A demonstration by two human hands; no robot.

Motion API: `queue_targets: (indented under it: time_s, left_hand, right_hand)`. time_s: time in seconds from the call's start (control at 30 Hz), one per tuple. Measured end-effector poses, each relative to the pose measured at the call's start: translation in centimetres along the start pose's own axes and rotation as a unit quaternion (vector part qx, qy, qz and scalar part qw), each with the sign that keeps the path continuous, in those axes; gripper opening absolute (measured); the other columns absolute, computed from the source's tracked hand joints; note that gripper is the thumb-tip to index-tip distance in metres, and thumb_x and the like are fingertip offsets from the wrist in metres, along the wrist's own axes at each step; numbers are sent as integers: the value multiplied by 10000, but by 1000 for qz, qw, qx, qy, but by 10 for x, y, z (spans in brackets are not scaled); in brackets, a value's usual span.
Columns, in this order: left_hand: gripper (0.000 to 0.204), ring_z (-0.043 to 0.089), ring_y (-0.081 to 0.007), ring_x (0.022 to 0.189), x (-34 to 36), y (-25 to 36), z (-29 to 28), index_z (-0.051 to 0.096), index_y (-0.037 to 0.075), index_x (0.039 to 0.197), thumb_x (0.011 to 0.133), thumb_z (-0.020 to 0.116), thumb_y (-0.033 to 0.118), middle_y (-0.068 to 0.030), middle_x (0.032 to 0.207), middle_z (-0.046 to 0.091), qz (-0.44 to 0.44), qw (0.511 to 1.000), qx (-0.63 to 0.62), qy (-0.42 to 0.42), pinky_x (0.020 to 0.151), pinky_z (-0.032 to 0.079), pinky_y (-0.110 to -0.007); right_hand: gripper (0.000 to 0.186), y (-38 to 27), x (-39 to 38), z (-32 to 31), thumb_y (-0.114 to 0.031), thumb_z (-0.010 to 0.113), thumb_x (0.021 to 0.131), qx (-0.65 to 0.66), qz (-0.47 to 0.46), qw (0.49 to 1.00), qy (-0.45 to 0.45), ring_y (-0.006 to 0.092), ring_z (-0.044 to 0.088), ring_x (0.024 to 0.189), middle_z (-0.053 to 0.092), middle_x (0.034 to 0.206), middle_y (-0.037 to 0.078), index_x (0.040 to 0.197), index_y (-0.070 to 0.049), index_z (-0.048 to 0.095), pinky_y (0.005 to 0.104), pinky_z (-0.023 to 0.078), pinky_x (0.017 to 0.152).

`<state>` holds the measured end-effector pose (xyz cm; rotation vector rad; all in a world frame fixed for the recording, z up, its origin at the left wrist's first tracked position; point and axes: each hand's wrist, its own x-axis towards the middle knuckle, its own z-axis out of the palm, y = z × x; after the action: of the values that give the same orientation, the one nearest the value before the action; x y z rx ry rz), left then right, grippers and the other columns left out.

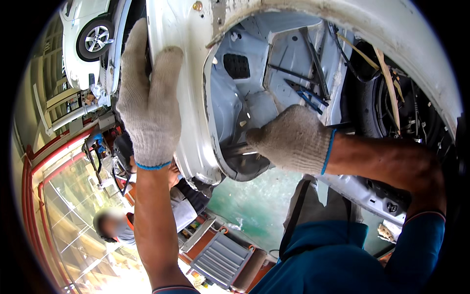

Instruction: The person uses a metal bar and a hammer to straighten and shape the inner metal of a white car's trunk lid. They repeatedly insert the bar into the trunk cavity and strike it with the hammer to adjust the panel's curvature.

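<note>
Below me is a green floor [249, 206], pale and shiny where light falls. To my left are red framing [28, 196], a white car [81, 29], and another person [110, 225] near a slatted grey seat [223, 259]. The white body panel [192, 117] is right in front of me, its rim curving around a wide opening; inside, a pale hollow [254, 105] leaves space above and left of my right hand [293, 139]. Blue-handled pliers [306, 95] lie just beyond it. My left hand [152, 98], gloved, lies along the panel's outer side, fingers straight and unclenched. My gloved right hand is curled next to a metal bar [240, 149]; I cannot tell if it grips it. The panel is scuffed, with dark, rough edges and chipped paint at its lower corner.
</note>
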<state>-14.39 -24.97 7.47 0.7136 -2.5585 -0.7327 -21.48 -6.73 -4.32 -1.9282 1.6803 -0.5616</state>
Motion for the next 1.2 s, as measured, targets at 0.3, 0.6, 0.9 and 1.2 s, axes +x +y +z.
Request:
queue_targets:
  time_s: [0.3,0.6,0.9,1.2]
  left_hand:
    - [565,609,-175,1219,-4,0,0,475,72,1584,1058,597,236,-127,1450,600,-22,1000,-12,6,1049,491,-332]
    - [584,608,-173,1210,2,6,1,469,43,1579,1057,601,267,-116,1416,613,-38,999,7,17,1050,485,-325]
    - [578,612,-175,1191,-3,7,4,487,32,1564,1050,600,271,-128,1400,620,-43,999,-1,23,1029,493,-319]
    - [578,614,-168,1191,-3,4,2,498,47,1560,1046,612,286,-114,1388,631,-51,998,27,17,1028,496,-310]
  right_hand:
    - [314,44,-3,-22,-234,501,1079,-2,136,991,-6,195,656,561,636,680,26,1316,-109,666,356,561,463]
    - [250,0,10,-4,-85,686,904,57,-23,998,-30,344,777,797,752,838,181,1138,-3,713,459,619,610]
    - [239,14,3,6,-183,649,975,85,45,995,-4,229,712,624,690,723,81,1173,-59,699,371,566,479]
    - [214,9,0,-1,-119,671,930,90,57,994,-28,337,782,768,757,808,184,1113,-10,699,480,600,570]
